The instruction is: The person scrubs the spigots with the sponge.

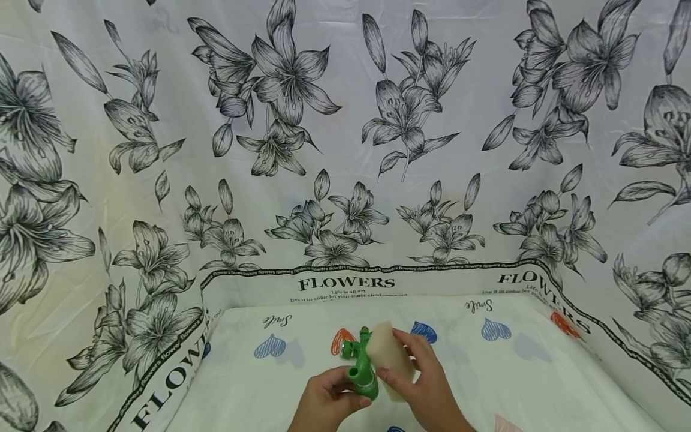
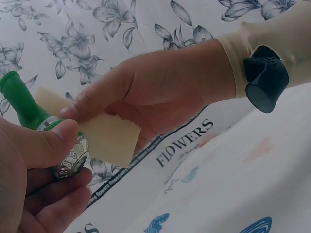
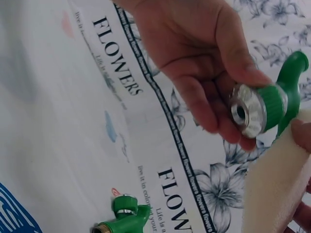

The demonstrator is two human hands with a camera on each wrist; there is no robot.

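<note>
Covering the work surface is a pale sheet (image 1: 529,372) printed with blue and orange hearts and the word "Smile". Around it on the back and both sides rises a draped white cloth (image 1: 345,150) patterned with grey lilies, edged by a dark band carrying the word "FLOWERS" in black capitals. No containers show in any view.

Low in the middle of the head view, both hands meet just above the sheet. The left hand (image 1: 326,402) grips a green plastic tap fitting (image 1: 360,363); the thumb and curled fingers close round its lower end, where a ribbed silver metal ring sits on the green body, seen most plainly from the right wrist. The fitting's green spout and side branch stick up and away from the person.

The right hand (image 1: 426,384) pinches a pale cream sponge pad (image 1: 390,360), thumb on one face and fingers on the other. The pad lies against the right side of the fitting, touching it. A beige sleeve and a dark wrist-worn device (image 2: 265,82) show on the right forearm in the left wrist view.

In the right wrist view, a second green fitting (image 3: 124,218) with a silver ring lies on the cloth near the "FLOWERS" band, well apart from the hands.
</note>
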